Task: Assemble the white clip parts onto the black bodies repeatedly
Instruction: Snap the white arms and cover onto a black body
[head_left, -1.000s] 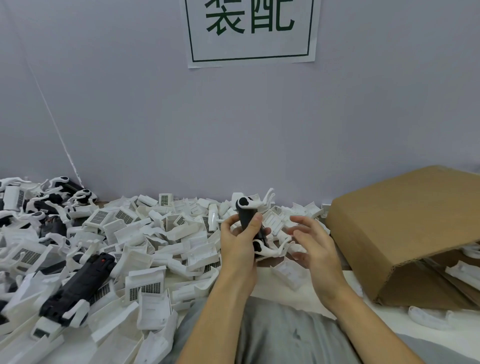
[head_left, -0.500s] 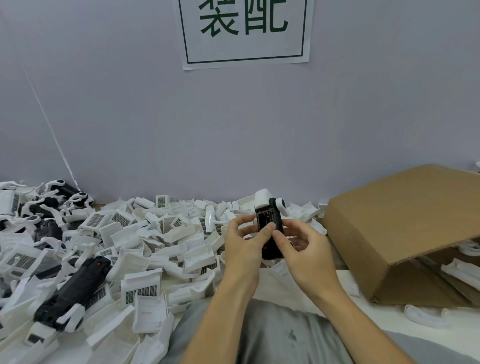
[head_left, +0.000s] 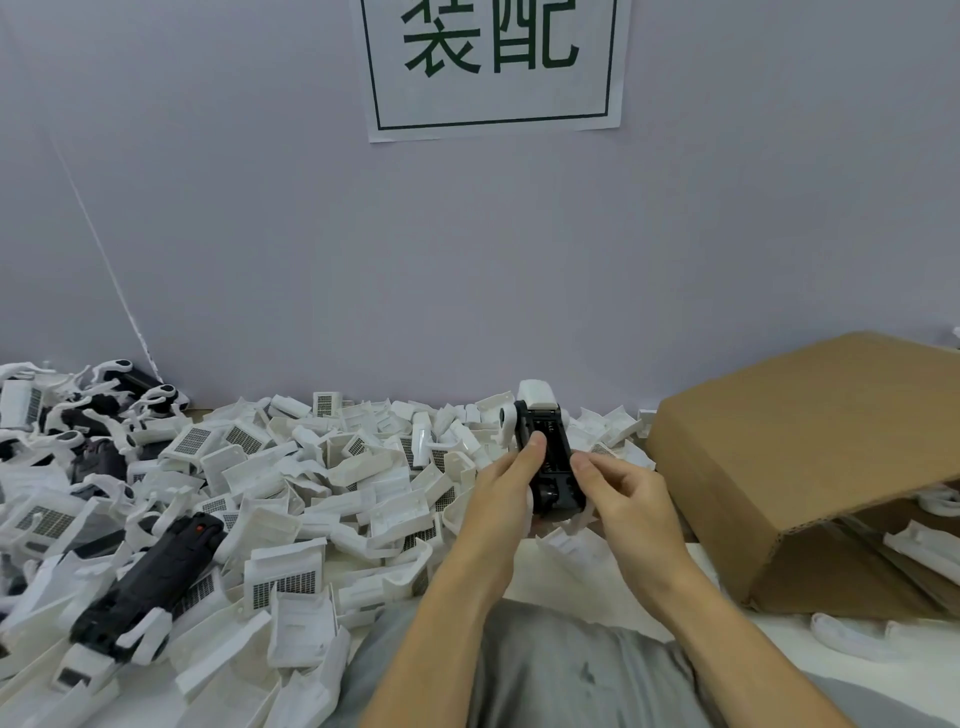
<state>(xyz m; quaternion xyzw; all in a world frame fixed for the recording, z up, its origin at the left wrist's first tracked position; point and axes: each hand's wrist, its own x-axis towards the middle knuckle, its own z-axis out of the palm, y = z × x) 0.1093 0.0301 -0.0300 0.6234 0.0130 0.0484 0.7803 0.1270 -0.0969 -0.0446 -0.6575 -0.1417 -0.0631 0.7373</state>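
- Black body (head_left: 549, 457) held upright over the bench (head_left: 779, 642), centre frame, in front of the pile of white clip parts (head_left: 311, 499); white piece (head_left: 537, 394) sits at its top end.
- Left hand (head_left: 506, 493) clamped round the body's left side, thumb lying on its front face.
- Right hand (head_left: 631, 499) pinches the body's right edge, fingers curled.
- Step, as I judge it: seating or checking a clip on this body. Do it well: keep the left grip firm, press square along the body axis, don't twist the thin white arms, feel for the snap.
- Whether the lower clip is fully seated: cannot tell, fingers hide it.
- Second black body (head_left: 145, 582) lies in the pile at left, with white parts on it.
- Cardboard box (head_left: 810, 467) tipped on its side at right, mouth facing the person; a few white parts (head_left: 919, 545) visible inside, more just outside on the bench.
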